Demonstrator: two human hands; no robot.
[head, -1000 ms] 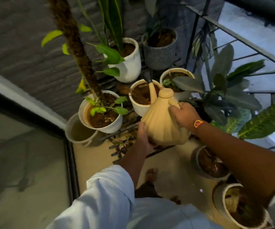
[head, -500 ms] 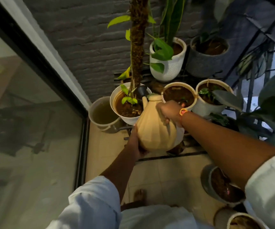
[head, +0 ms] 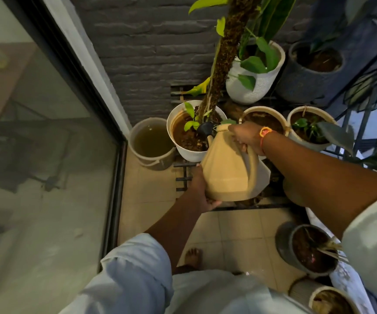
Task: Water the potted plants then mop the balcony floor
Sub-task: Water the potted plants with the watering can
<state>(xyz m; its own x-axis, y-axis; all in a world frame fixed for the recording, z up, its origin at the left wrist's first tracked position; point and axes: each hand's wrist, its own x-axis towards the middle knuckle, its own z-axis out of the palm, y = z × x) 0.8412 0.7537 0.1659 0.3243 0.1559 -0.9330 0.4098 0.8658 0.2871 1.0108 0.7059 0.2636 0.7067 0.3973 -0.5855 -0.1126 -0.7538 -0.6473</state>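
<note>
A beige ribbed watering can (head: 230,168) is tilted toward a white pot (head: 178,150) holding a moss pole plant; its dark spout head (head: 205,128) hangs over the wet soil. My right hand (head: 245,137) grips the can's handle at the top. My left hand (head: 200,191) cups the can's base from below. Behind stand a cream pot (head: 263,109) and another cream pot (head: 323,145) with a small green plant, a tall white pot (head: 250,89) and a grey pot (head: 300,82).
A bucket (head: 151,143) of murky water sits on the floor left of the white pot. A glass sliding door (head: 47,155) fills the left. A black metal rack (head: 183,177) carries the pots. Two more pots (head: 307,250) stand on the tiled floor at right, near a railing (head: 364,91).
The can has swung left from the cream pot to the white pot with the moss pole, and my view has turned left with it. Both hands keep their hold.
</note>
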